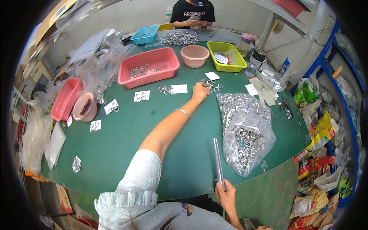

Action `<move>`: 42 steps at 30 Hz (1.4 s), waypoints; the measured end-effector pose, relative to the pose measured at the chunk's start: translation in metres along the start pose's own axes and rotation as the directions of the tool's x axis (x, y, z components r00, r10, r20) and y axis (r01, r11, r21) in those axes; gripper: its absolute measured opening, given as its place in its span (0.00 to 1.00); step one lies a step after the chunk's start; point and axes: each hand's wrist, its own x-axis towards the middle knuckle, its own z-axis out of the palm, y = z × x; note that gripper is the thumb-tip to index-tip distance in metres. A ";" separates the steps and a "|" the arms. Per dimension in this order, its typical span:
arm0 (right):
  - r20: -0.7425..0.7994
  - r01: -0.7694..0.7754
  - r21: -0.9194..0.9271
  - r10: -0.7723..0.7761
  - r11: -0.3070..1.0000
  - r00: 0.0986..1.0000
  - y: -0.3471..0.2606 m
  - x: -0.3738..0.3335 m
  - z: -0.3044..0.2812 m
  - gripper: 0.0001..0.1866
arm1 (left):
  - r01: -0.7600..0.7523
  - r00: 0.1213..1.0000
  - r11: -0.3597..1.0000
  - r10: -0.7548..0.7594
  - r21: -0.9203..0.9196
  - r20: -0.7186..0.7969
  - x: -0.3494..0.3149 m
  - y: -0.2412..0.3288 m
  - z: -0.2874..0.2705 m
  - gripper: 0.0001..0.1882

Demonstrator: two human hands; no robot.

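Note:
My left arm stretches across the green table, a bangle on its wrist. My left hand [200,92] is curled at a small group of silver rings [217,87], its fingertips touching them; what is pinched there is too small to make out. Near the table's front edge, my right hand [225,191] grips the lower end of a ring mandrel [217,159], a tapered silver rod held nearly upright. Right of it lies a clear plastic bag [247,134] full of silver rings. Left of my left hand, more rings [166,89] lie beside a white card [179,89].
A pink tray [149,53] with rings, a round pink bowl [194,56] and a yellow-green basket [227,57] stand farther back. White gloves [264,91] lie at right. Several cards with rings [142,96] are spread leftward. A person [193,15] sits across the table.

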 end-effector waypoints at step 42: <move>0.272 0.019 0.390 -0.135 0.921 0.953 -0.041 -0.024 0.029 0.12 | -0.629 0.760 0.777 0.617 -0.007 0.202 -0.365 0.100 -0.106 0.12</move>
